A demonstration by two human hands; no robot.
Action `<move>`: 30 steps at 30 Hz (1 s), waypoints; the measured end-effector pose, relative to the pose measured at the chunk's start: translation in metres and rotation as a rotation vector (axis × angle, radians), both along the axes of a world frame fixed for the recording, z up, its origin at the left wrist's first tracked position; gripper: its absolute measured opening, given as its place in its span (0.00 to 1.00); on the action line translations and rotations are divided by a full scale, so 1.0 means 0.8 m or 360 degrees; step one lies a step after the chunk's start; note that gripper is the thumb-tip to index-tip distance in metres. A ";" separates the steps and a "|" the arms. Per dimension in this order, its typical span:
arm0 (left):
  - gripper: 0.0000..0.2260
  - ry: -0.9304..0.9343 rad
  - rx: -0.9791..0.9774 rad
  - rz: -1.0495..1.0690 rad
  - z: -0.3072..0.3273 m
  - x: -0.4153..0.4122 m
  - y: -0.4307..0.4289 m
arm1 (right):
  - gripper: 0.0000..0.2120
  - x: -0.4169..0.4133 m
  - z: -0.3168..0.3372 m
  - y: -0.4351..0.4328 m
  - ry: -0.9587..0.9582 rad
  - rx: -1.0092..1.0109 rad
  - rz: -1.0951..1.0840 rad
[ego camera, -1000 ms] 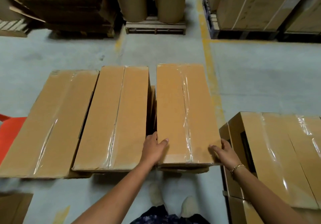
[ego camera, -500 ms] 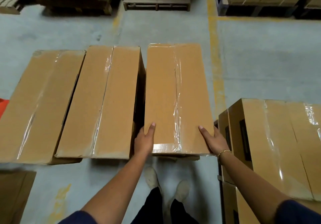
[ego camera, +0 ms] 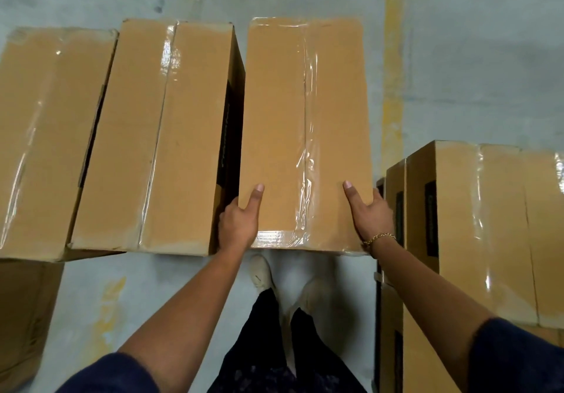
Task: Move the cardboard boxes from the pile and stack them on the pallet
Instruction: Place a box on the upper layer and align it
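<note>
Reference item: the taped box [ego camera: 283, 118], a long cardboard box with clear tape along its centre seam and across its near end.

The left hand [ego camera: 239, 225] grips the near left corner of the taped box. The thumb lies flat on the top face; the fingers curl down the left side into the narrow gap and are hidden there. The right hand [ego camera: 370, 212] grips the near right corner in the same way: thumb on top, fingers wrapped over the right edge. A bracelet [ego camera: 378, 237] sits on that wrist.

The taped box lies level, its long axis pointing away from the person. What supports it underneath cannot be seen.

Just left of it stands a second box [ego camera: 171, 148], its top slightly higher. A third box [ego camera: 42, 136] lies further left, touching the second. Right of the taped box, a stack of boxes [ego camera: 476, 225] stands close by. A yellow floor line [ego camera: 393, 57] runs along the right side of the taped box. Below its near end, two pale shoes [ego camera: 261, 270] stand on the grey floor [ego camera: 473, 57].
</note>
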State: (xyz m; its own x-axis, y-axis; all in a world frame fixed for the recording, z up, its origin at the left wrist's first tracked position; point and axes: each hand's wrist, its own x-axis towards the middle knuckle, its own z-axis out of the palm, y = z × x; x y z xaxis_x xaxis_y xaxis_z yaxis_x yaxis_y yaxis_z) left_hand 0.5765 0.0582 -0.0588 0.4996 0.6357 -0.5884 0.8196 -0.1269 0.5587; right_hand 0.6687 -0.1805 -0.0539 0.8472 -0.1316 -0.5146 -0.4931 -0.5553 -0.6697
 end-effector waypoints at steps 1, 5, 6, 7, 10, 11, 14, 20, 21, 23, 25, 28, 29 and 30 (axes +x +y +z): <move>0.54 0.0004 -0.0004 0.0005 0.000 -0.001 0.000 | 0.28 -0.001 0.000 0.000 -0.0004 0.0005 -0.0001; 0.47 -0.0038 0.0002 0.0010 0.003 -0.004 -0.002 | 0.27 -0.003 -0.005 0.000 -0.0009 0.0012 -0.0012; 0.45 -0.0051 0.0001 0.0011 0.004 -0.005 -0.003 | 0.27 -0.003 -0.006 0.000 -0.0007 0.0014 -0.0016; 0.45 -0.0062 -0.0005 0.0009 0.004 -0.006 -0.003 | 0.28 -0.003 -0.007 0.000 -0.0003 0.0014 -0.0014; 0.46 -0.0082 -0.0029 0.0021 0.006 -0.006 -0.004 | 0.29 -0.003 -0.008 -0.001 0.0011 0.0016 -0.0014; 0.45 -0.0088 -0.0020 0.0021 0.006 -0.005 -0.004 | 0.30 -0.003 -0.008 -0.001 0.0020 0.0018 -0.0014; 0.44 -0.0094 -0.0014 0.0022 0.007 -0.006 -0.005 | 0.29 -0.004 -0.009 -0.002 0.0024 0.0039 -0.0022; 0.37 -0.0122 -0.0020 -0.0002 0.012 -0.007 -0.007 | 0.26 -0.003 -0.011 -0.002 0.0019 0.0030 -0.0024; 0.37 -0.0116 -0.0010 -0.0010 0.012 -0.007 -0.008 | 0.25 -0.003 -0.011 -0.002 0.0024 0.0022 -0.0018; 0.42 -0.0092 -0.0010 -0.0030 0.012 -0.007 -0.006 | 0.25 -0.003 -0.009 -0.001 0.0018 0.0028 -0.0003; 0.44 -0.0110 -0.0047 -0.0048 0.014 -0.006 -0.004 | 0.27 -0.002 0.002 0.002 0.0011 0.0061 -0.0012; 0.44 -0.0102 -0.0077 -0.0146 0.023 -0.006 0.002 | 0.32 -0.006 0.023 -0.001 0.0078 0.0130 0.0043; 0.46 -0.0110 -0.0094 -0.0189 0.027 -0.008 0.005 | 0.31 -0.011 0.031 -0.005 0.0084 0.0171 0.0083; 0.47 -0.0106 -0.0110 -0.0238 0.034 -0.010 0.007 | 0.30 -0.019 0.039 -0.012 0.0084 0.0200 0.0097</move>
